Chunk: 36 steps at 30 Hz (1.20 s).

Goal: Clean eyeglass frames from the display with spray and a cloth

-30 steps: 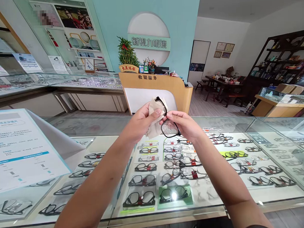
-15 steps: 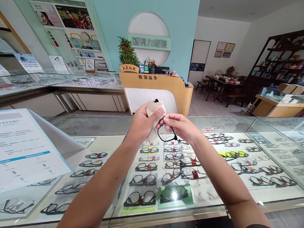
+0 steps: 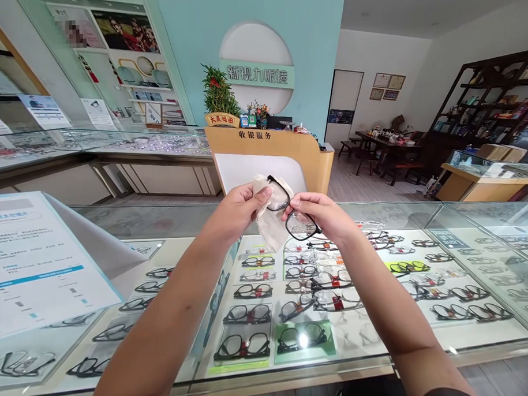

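Black-rimmed glasses (image 3: 287, 202) are up in the air mid-frame, held over the glass tabletop (image 3: 296, 371), tilted so one lens is upper left, the other lower right. Not resting on anything.

Left hand (image 3: 239, 209): grasping. Thumb over a pale cloth (image 3: 272, 229), cloth bunched against the upper-left lens (image 3: 278, 194), loose end hanging below. Fingers mostly hidden behind, so can't tell how hard they press.

Right hand (image 3: 320, 214): thumb and fingertips pinching the frame near the bridge, lower-right lens (image 3: 302, 225) hanging just below the fingers. Exact finger placement on the far side not visible. Temples mostly hidden.

Handling, my read: glasses should be light, rim fairly stiff, temples and hinges the weak spots. Lenses likely smooth and slippery, easy to smudge or scratch. Best hold is bridge or rim edge near the lens being gripped; avoid bare fingers on the lens faces, avoid twisting one side against the other. Cloth looks soft, thin, limp; take it flat between thumb and fingers with a layer over the lens.

Around: rows of display frames (image 3: 242, 346) under the glass, lower centre; printed sheet (image 3: 45, 263) standing at left of frame, well apart from the hands.
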{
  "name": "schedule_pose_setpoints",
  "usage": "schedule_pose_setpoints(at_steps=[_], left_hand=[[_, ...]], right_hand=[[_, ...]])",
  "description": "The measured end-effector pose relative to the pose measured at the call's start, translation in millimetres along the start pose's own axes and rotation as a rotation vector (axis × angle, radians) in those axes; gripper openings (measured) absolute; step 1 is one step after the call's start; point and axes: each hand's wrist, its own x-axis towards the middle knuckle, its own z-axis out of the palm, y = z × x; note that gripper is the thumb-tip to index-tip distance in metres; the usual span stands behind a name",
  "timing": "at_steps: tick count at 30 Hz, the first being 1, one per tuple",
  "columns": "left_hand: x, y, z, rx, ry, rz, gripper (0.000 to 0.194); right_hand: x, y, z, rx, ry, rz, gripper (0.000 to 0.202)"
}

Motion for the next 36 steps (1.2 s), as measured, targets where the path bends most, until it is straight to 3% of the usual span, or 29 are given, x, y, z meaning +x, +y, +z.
schedule_pose_setpoints(at_steps=[2, 6, 15, 18, 20, 26, 32, 36], left_hand=[[-1, 3, -2.6, 0.007, -0.058, -0.027, 0.055], [-3, 2, 3.6, 0.034, -0.092, 0.044, 0.049], [-3, -13, 27.0, 0.138, 0.254, 0.321, 0.050], [-3, -16, 28.5, 0.120, 0.299, 0.325, 0.053], [-2, -16, 27.2, 0.070, 0.239, 0.275, 0.052], [-3, -8, 19.8, -0.058, -0.083, 0.112, 0.043], [-7, 0, 19.8, -0.079, -0.143, 0.066, 0.043], [-11, 3, 23.5, -0.063, -0.121, 0.085, 0.043]], right_hand=[[0, -1, -2, 0.018, -0.001, 0.003, 0.031], [-3, -2, 0, 0.038, -0.040, 0.036, 0.032], [-5, -5, 17, 0.005, -0.044, 0.029, 0.039], [-4, -4, 17, 0.010, -0.043, 0.017, 0.037], [-4, -3, 14, 0.021, -0.026, 0.017, 0.035], [-5, -4, 7, 0.021, 0.012, 0.010, 0.033], [-7, -6, 7, 0.008, 0.006, 0.015, 0.032], [-8, -6, 8, 0.024, 0.004, 0.022, 0.035]])
